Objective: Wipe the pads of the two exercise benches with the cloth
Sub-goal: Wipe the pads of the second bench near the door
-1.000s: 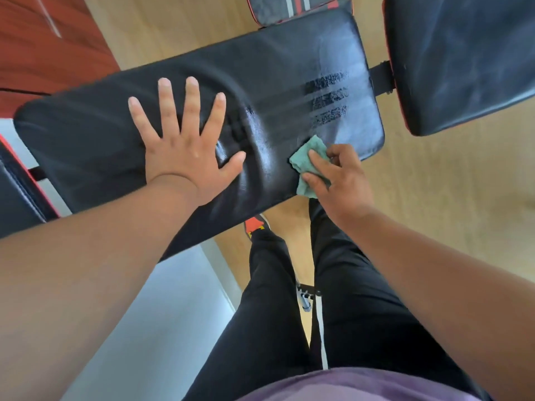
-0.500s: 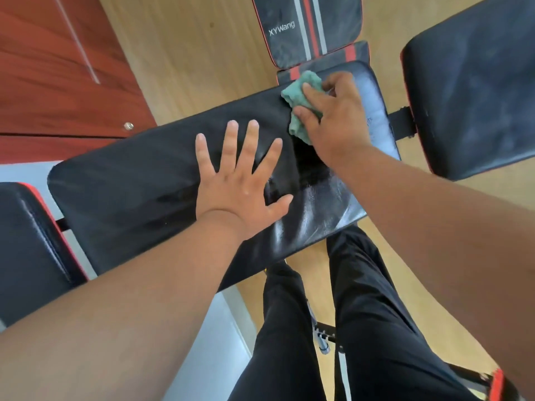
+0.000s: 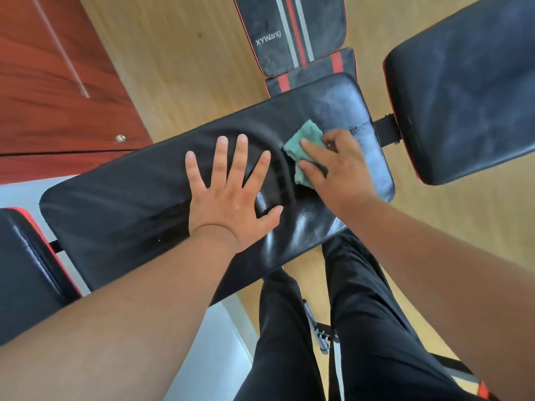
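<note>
Fingers (image 3: 240,157) of the left hand (image 3: 228,204) are straight and spread apart, palm flat on the middle of the long pad (image 3: 121,209). The right hand (image 3: 333,169) presses the cloth (image 3: 304,140) onto the pad's right part, fingers extended over it, just right of the left hand. A second pad (image 3: 469,91) lies far right; a striped pad (image 3: 292,33) lies beyond, on the wood floor (image 3: 188,62).
</note>
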